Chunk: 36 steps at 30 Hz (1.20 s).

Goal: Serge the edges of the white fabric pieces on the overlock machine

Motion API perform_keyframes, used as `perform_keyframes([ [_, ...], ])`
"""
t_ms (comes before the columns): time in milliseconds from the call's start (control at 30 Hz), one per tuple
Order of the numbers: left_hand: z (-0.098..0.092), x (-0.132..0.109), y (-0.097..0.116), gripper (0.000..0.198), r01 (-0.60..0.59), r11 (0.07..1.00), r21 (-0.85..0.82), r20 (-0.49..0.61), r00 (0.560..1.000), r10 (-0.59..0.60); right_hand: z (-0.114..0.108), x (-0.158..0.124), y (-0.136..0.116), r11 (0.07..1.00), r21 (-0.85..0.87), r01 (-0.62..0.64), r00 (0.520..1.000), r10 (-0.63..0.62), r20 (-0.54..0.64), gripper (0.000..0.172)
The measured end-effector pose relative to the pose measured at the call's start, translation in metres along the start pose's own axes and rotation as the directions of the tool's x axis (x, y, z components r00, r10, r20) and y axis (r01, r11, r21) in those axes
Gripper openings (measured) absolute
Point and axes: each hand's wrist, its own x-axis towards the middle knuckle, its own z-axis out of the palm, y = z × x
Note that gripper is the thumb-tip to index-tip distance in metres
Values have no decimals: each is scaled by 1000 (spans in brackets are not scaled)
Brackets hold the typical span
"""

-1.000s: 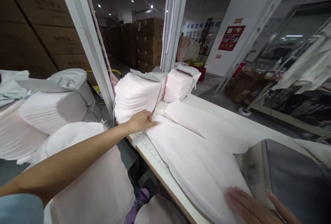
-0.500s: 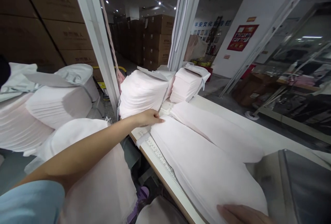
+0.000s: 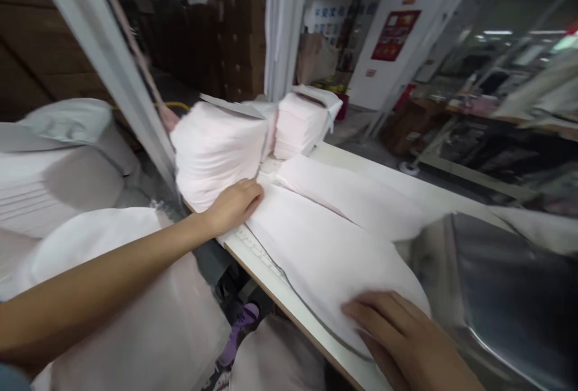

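Along the table lies a long stack of white cut fabric panels (image 3: 325, 246), narrow at the far end and rounded at the near end. My left hand (image 3: 235, 203) is closed at the narrow end, fingers curled at its corner; the fingertips are partly hidden. Over the rounded near end, my right hand (image 3: 397, 331) is slightly blurred, its fingers stretched out and touching or just above the fabric. Beside this stack, a second flat white fabric piece (image 3: 352, 195) lies farther across the table.
Tall bundles of folded white fabric (image 3: 221, 150) stand at the table's far end, with another bundle (image 3: 300, 123) beside them. A grey machine or box (image 3: 510, 294) sits at right. More fabric (image 3: 121, 306) is heaped at left. A ruler strip (image 3: 257, 246) runs along the table edge.
The view has shifted right and down. My right hand has come farther into view over the rounded end. My left hand stays at the narrow end, now with its fingers more curled.
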Motion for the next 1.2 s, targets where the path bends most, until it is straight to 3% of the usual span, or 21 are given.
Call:
perform_keyframes([
  [100,1,-23,1,31,-133,991,-21,59,989,134,-14,13,-11,933,253,-256,964,226,141,22],
  [233,-3,-40,-10,38,-172,984,-44,61,983,174,-20,15,-8,627,637,-448,882,427,201,13],
  [300,-4,-41,-12,39,-149,987,-53,56,987,152,-19,11,-6,381,810,-445,817,544,193,13],
  [400,-4,-37,-8,40,-118,992,-53,73,990,121,-15,10,-8,-53,947,-317,677,687,265,14],
  [467,-5,-29,-3,38,-112,993,-44,98,988,116,-12,14,-11,-199,952,-234,611,731,304,13],
  [633,-20,1,9,38,-42,996,-81,104,993,50,-14,20,-21,-258,959,-114,549,788,277,17],
  [767,-52,17,34,38,30,971,-239,-10,999,-34,-33,-11,-36,-352,936,29,565,778,275,31],
  [833,-64,19,64,38,33,934,-355,-100,992,-73,-41,-38,-42,-448,889,95,643,710,289,33],
  [900,-63,18,107,37,40,893,-449,-84,993,-86,-44,-63,-45,-498,864,70,763,584,275,28],
  [967,-47,14,158,34,53,878,-477,95,995,-9,-43,-77,-47,-484,875,28,826,504,252,34],
  [1000,-35,11,184,32,30,881,-472,300,945,128,-43,-79,-48,-474,880,21,833,496,247,41],
  [1033,-20,7,208,27,-34,886,-463,411,877,248,-42,-80,-49,-458,888,28,816,524,245,49],
  [1100,8,-1,246,21,-209,898,-387,451,806,383,-42,-77,-53,-399,916,34,743,624,244,47],
  [1167,30,-9,265,22,-316,907,-279,412,814,410,-40,-78,-56,-314,949,2,633,736,242,27],
  [1200,37,-12,268,26,-314,916,-250,409,823,394,-38,-81,-57,-283,959,-21,568,786,245,23],
])
